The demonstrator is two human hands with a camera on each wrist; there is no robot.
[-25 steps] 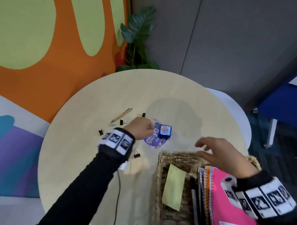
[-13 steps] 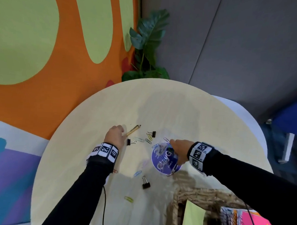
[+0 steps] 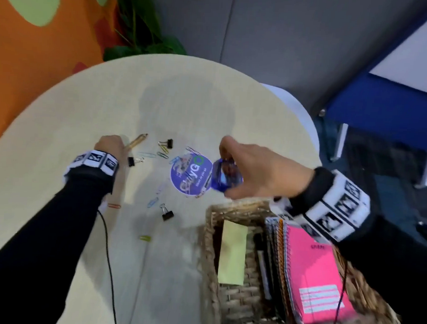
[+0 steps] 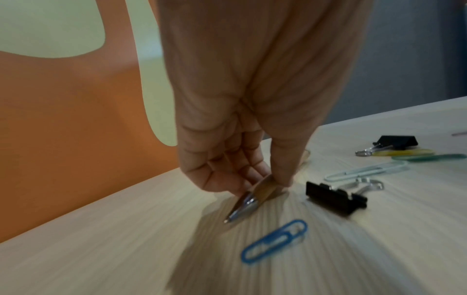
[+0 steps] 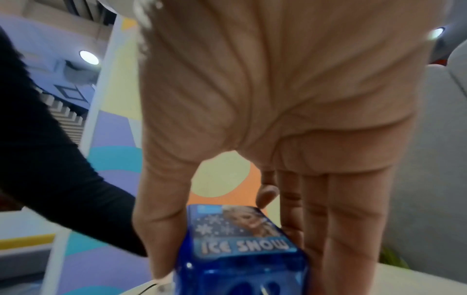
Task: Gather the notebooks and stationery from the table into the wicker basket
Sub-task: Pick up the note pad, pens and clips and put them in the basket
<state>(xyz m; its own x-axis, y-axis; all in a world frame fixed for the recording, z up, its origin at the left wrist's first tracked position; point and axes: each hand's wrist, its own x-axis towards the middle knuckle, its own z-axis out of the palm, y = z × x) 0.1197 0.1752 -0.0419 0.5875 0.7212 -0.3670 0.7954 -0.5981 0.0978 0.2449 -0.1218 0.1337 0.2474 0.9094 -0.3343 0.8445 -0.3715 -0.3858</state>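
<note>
Wicker basket (image 3: 211, 237) nearest, holding notebooks (image 3: 317, 276). Beyond its rim, right hand (image 3: 261, 168) grips a blue box (image 3: 225, 175) between thumb and fingers; wrist view alone reads "ICE SNOW". Farther, left hand (image 3: 110, 145) pinches a pen (image 3: 137, 141); wrist view shows its metal tip on the table (image 3: 186, 99).

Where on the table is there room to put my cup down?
The table is bare on its far side, past the pen and round purple sticker, and near its left edge. Between the left hand and wicker basket, clips crowd it.
</note>
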